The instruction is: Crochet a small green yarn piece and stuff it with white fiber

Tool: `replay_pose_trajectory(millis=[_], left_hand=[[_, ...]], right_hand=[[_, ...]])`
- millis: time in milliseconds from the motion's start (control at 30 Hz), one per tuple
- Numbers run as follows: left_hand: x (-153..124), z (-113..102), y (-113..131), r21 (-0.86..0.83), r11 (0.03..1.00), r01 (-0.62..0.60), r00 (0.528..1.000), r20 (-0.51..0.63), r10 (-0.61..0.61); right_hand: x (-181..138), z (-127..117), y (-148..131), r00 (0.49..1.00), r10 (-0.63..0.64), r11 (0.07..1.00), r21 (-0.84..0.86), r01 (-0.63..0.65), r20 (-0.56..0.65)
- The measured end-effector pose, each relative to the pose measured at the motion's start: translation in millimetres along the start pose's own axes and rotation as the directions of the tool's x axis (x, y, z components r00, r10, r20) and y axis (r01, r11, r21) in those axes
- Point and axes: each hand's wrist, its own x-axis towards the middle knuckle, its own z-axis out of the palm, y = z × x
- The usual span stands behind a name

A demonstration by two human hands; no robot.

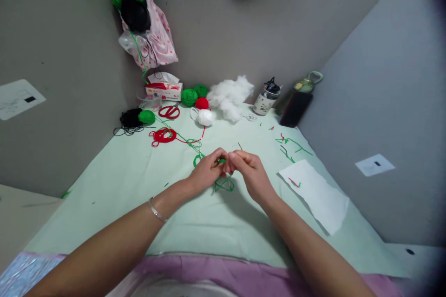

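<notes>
My left hand [208,170] and my right hand [251,171] meet above the middle of the pale green table [114,181]. Both are pinched together on a small green crochet piece [221,161] between the fingertips. A thin crochet hook [240,146] sticks up from my right hand's fingers. Green yarn [223,184] loops on the table just under the hands and trails back toward the balls at the far side. A silver bracelet [156,211] sits on my left wrist.
At the back stand green yarn balls [190,96], a red ball [201,103], white stuffing [230,95], red scissors [169,112], a tissue box [163,89], red yarn [163,135], black yarn [130,119], a jar [265,100] and a bottle [306,84]. White paper [318,193] lies right.
</notes>
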Motion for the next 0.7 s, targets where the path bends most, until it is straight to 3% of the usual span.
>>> replay_pose_trajectory(millis=[133, 267, 400, 700], left_hand=[[6.3, -7.3, -2.4, -0.046, 0.997, 0.064, 0.996, -0.057, -0.067], [9.2, -13.7, -1.4, -0.122, 0.988, 0.098, 0.991, -0.078, -0.108], [7.2, -12.3, -0.9, -0.191, 0.976, 0.101, 0.991, -0.065, -0.115], [7.2, -10.7, -4.1, -0.274, 0.953, 0.128, 0.991, 0.003, -0.132]], right_hand=[[9.3, -16.1, 0.6, 0.986, 0.098, 0.985, 0.153, -0.076, -0.138], [13.6, -25.1, 12.2, 0.985, 0.047, 0.995, -0.074, -0.06, -0.167], [16.6, -25.7, 27.6, 0.999, 0.032, 0.916, -0.4, -0.029, 0.002], [18.6, -25.0, 30.5, 0.998, 0.047, 0.885, -0.462, -0.061, -0.041]])
